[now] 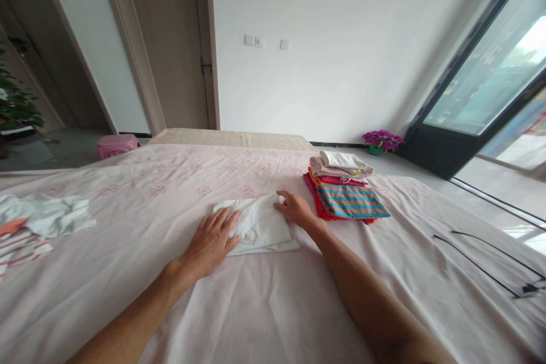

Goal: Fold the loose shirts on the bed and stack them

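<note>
A white folded garment [262,224] lies flat on the pink bedsheet [264,307] in front of me. My left hand [215,239] rests on its left side, palm down with the fingers spread. At the far right corner, my right hand [294,206] has its fingers and thumb closed on the garment's edge. Right of that hand stands a stack of folded clothes [341,170], with a blue-and-orange striped piece [354,201] facing me and a white piece on top.
Loose, rumpled clothes [63,216] lie at the left. Thin black straps or cords [482,267] lie on the sheet at the right. Beyond the bed are a pink stool [117,146], purple flowers in a pot [383,141] and a white wall.
</note>
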### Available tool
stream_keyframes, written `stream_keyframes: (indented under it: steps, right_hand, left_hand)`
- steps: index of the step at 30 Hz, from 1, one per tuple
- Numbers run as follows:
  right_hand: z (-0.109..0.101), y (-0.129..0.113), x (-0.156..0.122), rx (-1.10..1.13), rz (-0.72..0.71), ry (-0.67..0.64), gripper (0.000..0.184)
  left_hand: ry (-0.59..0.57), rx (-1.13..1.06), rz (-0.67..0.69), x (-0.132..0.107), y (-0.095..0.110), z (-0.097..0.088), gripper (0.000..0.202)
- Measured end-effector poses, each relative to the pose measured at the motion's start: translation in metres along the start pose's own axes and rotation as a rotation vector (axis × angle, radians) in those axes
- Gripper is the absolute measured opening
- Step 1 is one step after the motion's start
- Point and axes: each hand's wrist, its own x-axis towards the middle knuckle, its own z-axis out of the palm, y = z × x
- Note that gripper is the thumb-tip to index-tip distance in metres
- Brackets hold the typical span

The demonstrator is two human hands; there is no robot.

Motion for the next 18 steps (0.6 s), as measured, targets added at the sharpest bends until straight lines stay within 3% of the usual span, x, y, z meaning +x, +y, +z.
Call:
stream_keyframes:
  steps: [11,18]
  right_hand:
    - [0.0053,0.0021,0.0031,-0.008,0.004,0.026,0.045]
    - [-0.0001,-0.0013,0.0016,0.038,0.028,0.154,0.04]
  left_hand:
    - [0.005,0.026,0.0,0.0002,0.0001,0.0015,0.057]
    - [0.003,0.004,-0.017,-0.0002,0.0,0.0036,0.057]
